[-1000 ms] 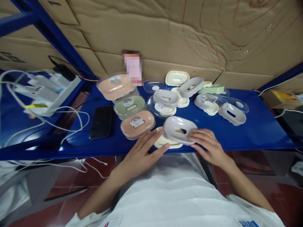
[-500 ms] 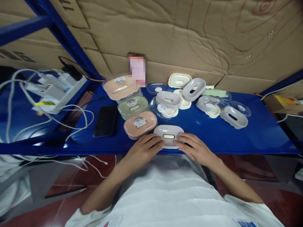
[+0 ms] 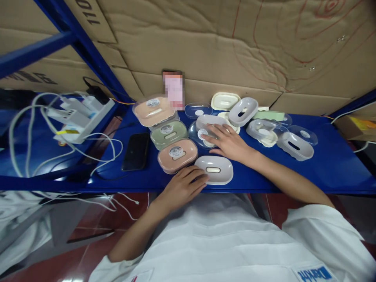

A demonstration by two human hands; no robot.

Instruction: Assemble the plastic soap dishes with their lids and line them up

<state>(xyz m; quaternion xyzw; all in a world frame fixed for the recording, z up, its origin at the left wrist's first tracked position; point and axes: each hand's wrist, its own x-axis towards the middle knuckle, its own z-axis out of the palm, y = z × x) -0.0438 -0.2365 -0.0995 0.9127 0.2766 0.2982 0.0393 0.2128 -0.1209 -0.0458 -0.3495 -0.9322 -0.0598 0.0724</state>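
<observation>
A light grey oval soap dish [image 3: 222,176] with a cream piece in its middle slot sits at the table's front edge. My left hand [image 3: 185,185] grips its left end, fingers at the rim. Further back, my right hand [image 3: 230,141] has its fingers spread over a clear lid [image 3: 194,133] with a round sticker, fingertips at the sticker. Beneath that hand, another grey soap dish [image 3: 205,119] is partly hidden. To the left are lidded soap dishes: a pink one [image 3: 179,158], a green one [image 3: 163,137] and a peach one [image 3: 148,111].
Loose grey dishes [image 3: 249,107], cream trays [image 3: 223,101] and clear lids [image 3: 308,137] lie on the blue table [image 3: 255,176]. A black phone [image 3: 135,152] lies left; another phone [image 3: 174,90] leans on the cardboard [image 3: 199,51]. White cables [image 3: 42,137] surround a power strip [image 3: 96,117].
My right hand has left the front grey soap dish and moved back and left onto the clear lid. My left hand has stayed on the front dish.
</observation>
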